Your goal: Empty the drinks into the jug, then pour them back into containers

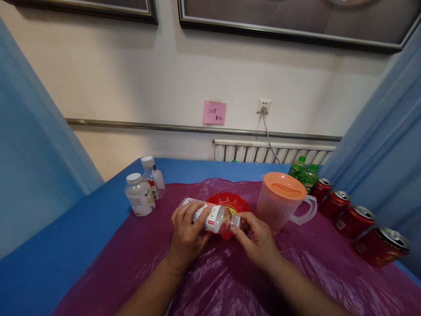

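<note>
Purple plastic sheet lies bare left of the hands. Left hand grasps a clear bottle lying sideways; right hand pinches its cap end over the red bowl. Just right stands an orange-lidded pitcher; red cans line the table edge beyond.

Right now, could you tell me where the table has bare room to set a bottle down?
Free: the blue cloth left of the purple plastic sheet, and the sheet itself near the left hand. Crowded: the right edge with red cans, and the middle around the red bowl and orange-lidded pitcher.
</note>
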Available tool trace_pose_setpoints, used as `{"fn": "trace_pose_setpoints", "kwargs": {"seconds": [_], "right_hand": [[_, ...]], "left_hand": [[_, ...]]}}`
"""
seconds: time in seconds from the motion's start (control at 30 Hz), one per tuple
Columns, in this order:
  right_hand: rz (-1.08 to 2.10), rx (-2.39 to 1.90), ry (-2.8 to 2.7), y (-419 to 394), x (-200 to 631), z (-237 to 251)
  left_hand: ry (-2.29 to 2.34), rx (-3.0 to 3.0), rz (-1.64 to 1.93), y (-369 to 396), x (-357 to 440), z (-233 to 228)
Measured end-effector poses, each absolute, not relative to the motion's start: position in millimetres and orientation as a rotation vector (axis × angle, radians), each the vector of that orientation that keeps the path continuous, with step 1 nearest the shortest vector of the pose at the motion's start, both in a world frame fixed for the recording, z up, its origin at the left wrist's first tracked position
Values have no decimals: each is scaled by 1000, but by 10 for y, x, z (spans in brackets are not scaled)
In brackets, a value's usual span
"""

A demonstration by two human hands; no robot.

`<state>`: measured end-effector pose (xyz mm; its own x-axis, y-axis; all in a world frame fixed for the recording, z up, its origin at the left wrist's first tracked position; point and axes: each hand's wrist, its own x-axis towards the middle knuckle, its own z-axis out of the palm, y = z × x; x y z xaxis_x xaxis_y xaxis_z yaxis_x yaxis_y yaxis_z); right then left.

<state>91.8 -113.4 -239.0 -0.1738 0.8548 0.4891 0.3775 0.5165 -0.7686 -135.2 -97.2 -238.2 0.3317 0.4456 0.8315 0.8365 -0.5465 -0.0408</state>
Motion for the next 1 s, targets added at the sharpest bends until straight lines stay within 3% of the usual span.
{"fn": "trace_pose_setpoints", "kwargs": {"seconds": [0.4,0.77,1.0], "right_hand": [[216,-852,-2069,-1129,1129,-2311],[349,-999,-2078,-1141,1092,-2143],[-2,-835,-2188,-1065,1151,-2179]], "left_hand": [[-1241,-2263,-1122,-995,-1342,-2432],[-1252,-2309,-1122,-1001,-1345,-2442],[-1341,-2315,-1125,-1004,-1385,-2421]]}}
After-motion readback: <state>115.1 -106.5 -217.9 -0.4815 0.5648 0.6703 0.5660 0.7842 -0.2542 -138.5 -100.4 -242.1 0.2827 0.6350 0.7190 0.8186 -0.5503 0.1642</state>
